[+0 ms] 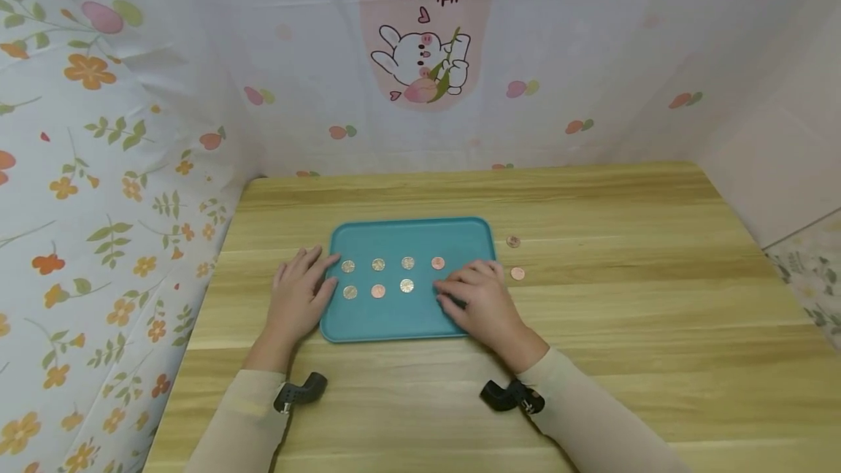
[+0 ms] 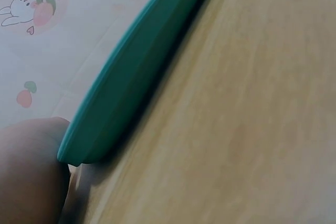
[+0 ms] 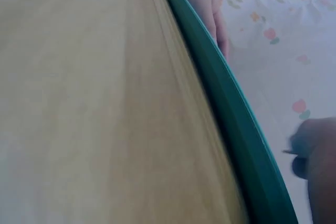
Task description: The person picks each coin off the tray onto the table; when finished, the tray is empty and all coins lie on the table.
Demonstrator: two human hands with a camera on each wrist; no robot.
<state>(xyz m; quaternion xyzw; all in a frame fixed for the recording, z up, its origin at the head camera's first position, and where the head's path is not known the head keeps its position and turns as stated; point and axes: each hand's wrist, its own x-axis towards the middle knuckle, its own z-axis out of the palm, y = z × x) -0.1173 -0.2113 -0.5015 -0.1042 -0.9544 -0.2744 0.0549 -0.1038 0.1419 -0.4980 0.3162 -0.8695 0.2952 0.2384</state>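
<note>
A blue-green tray (image 1: 394, 323) lies on the table with several coins in two rows, gold-coloured ones such as this coin (image 1: 377, 265) and copper ones such as this coin (image 1: 377, 291). My left hand (image 1: 298, 298) rests at the tray's left edge, fingers spread, thumb and forefinger over the rim. Over the tray's right part, my right hand (image 1: 482, 303) has thumb and fingers bent together beside the lower row. In the right wrist view a thin coin edge (image 3: 288, 152) sticks out from its pinched fingertips; its face is hidden.
Two copper coins, a far coin (image 1: 513, 241) and a nearer coin (image 1: 517, 274), lie on the wooden table (image 1: 624, 298) right of the tray. A patterned cloth (image 1: 296, 57) hangs behind the table, and a floral cloth (image 1: 118, 239) along its left side.
</note>
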